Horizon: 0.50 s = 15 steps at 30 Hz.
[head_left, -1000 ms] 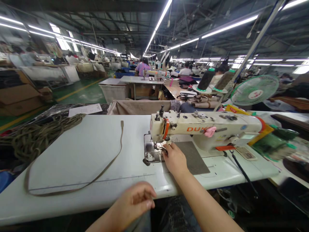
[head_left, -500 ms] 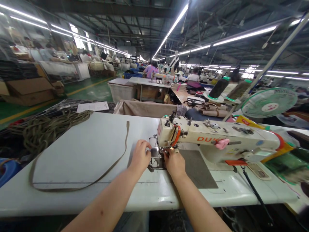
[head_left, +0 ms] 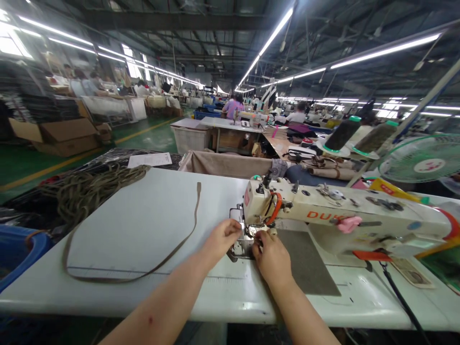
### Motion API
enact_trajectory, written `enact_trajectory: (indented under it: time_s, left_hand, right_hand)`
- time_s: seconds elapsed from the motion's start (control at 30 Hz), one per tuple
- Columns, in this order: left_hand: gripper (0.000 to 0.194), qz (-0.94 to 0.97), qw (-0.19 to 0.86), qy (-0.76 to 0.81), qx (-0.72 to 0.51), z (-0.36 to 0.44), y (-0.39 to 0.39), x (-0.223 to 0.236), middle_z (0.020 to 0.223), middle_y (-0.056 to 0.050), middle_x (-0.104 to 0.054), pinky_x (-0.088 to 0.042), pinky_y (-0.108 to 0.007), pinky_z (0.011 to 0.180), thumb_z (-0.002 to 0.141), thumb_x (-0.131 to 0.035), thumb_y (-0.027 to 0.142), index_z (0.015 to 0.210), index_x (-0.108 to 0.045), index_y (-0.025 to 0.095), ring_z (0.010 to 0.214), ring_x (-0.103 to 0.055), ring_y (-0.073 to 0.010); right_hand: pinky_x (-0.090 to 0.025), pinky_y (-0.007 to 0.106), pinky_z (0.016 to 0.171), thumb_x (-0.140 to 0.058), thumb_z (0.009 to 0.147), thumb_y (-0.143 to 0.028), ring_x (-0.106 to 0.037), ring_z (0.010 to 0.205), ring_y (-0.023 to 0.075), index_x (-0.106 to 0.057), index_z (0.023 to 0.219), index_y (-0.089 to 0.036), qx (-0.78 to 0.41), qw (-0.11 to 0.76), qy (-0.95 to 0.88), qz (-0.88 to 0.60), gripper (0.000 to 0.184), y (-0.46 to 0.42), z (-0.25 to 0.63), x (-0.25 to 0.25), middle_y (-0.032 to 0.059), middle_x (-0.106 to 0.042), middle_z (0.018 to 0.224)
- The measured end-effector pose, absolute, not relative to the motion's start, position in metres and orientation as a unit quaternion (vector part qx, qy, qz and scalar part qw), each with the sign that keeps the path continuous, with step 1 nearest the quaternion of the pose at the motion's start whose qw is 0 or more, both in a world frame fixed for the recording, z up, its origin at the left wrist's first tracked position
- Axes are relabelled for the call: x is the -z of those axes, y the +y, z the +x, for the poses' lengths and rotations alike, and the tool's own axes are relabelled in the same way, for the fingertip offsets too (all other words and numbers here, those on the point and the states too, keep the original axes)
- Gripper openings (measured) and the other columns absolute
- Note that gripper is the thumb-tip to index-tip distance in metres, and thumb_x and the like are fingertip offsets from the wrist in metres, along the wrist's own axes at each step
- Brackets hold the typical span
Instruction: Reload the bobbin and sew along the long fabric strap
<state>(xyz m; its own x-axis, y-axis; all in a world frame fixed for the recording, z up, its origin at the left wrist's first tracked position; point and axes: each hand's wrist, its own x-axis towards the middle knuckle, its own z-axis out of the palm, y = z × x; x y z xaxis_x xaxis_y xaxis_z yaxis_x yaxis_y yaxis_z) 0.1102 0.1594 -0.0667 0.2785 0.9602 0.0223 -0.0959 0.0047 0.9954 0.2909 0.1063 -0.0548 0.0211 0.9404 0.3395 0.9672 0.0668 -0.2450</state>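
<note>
At the needle end of a cream sewing machine (head_left: pixel 338 211), both my hands work close together. My left hand (head_left: pixel 223 239) is left of the presser foot, thumb and fingertips pinched over the metal plate (head_left: pixel 237 249); whatever they hold is too small to make out. Just right of it, my right hand (head_left: pixel 273 258) has its fingers curled together beside the needle area, and their contents are hidden. A grey-brown fabric piece (head_left: pixel 307 261) lies flat under the machine arm. To the left, a narrow olive strap (head_left: pixel 172 253) curves across the white tabletop (head_left: pixel 132 225).
A heap of olive straps (head_left: pixel 89 191) lies at the table's left edge, with a blue bin (head_left: pixel 36 244) below. Behind stands a beige cloth-lined bin (head_left: pixel 223 165). Thread cones (head_left: pixel 343 134) and a green fan (head_left: pixel 427 163) rise at right. Other people sit farther off.
The view has swung slightly left, so the scene sits farther right. My right hand has drawn back a little from the needle toward me. My left hand has come closer to the presser foot.
</note>
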Motion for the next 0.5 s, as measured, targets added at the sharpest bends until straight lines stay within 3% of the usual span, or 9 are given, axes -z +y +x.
enact_trajectory:
  time_s: [0.1,0.17,0.23,0.3,0.37,0.5]
  left_hand:
    - [0.046,0.427,0.745,0.335,-0.387,0.111,0.153,0.063,0.113,-0.014,-0.071,-0.048,-0.028,0.072,0.077,-0.085,0.045,0.107,-0.067,0.016,0.102,-0.069,-0.0251]
    - [0.057,0.396,0.785,0.312,-0.359,0.111,0.15,0.063,0.114,-0.016,-0.071,-0.047,-0.027,0.072,0.071,-0.091,0.05,0.109,-0.068,0.014,0.098,-0.07,-0.024]
    - [0.057,0.416,0.782,0.313,-0.342,0.111,0.15,0.065,0.101,-0.013,-0.072,-0.044,-0.025,0.067,0.071,-0.091,0.052,0.107,-0.07,0.013,0.082,-0.066,-0.0177]
    - [0.05,0.479,0.735,0.338,-0.341,0.111,0.152,0.069,0.083,-0.007,-0.069,-0.038,-0.024,0.06,0.077,-0.084,0.054,0.102,-0.069,0.013,0.065,-0.056,-0.0123]
    - [0.036,0.574,0.643,0.375,-0.343,0.111,0.152,0.071,0.072,-0.002,-0.063,-0.035,-0.024,0.057,0.085,-0.073,0.049,0.095,-0.069,0.015,0.06,-0.051,-0.0122]
    - [0.013,0.779,0.389,0.395,-0.291,0.107,0.149,0.065,0.079,-0.002,-0.068,-0.04,-0.027,0.068,0.089,-0.061,0.026,0.091,-0.072,0.02,0.073,-0.059,-0.0164]
  right_hand:
    - [-0.048,0.029,0.076,-0.059,0.088,-0.011,-0.064,0.085,0.0204,-0.067,0.097,-0.023,0.035,0.253,-0.743,-0.619,0.017,0.078,0.289,0.056,0.0056,-0.067,0.095]
    - [-0.047,0.028,0.073,-0.059,0.083,-0.009,-0.062,0.082,0.0196,-0.065,0.094,-0.024,0.039,0.259,-0.775,-0.575,0.02,0.059,0.284,0.057,0.0042,-0.065,0.092]
    - [-0.046,0.028,0.07,-0.06,0.08,-0.008,-0.062,0.08,0.0193,-0.063,0.092,-0.024,0.032,0.245,-0.809,-0.533,0.021,0.042,0.282,0.054,0.003,-0.065,0.089]
    - [-0.046,0.028,0.07,-0.06,0.086,-0.01,-0.062,0.079,0.0188,-0.064,0.095,-0.025,0.032,0.241,-0.833,-0.498,0.018,0.032,0.287,0.044,0.0027,-0.065,0.088]
    - [-0.048,0.028,0.071,-0.057,0.097,-0.015,-0.063,0.078,0.018,-0.065,0.101,-0.024,0.062,0.277,-0.829,-0.482,0.012,0.029,0.308,0.026,0.0037,-0.066,0.088]
    - [-0.047,0.033,0.071,-0.055,0.105,-0.031,-0.063,0.075,0.0191,-0.067,0.099,-0.022,0.211,0.393,-0.708,-0.547,0.016,0.042,0.406,-0.025,0.0069,-0.066,0.084]
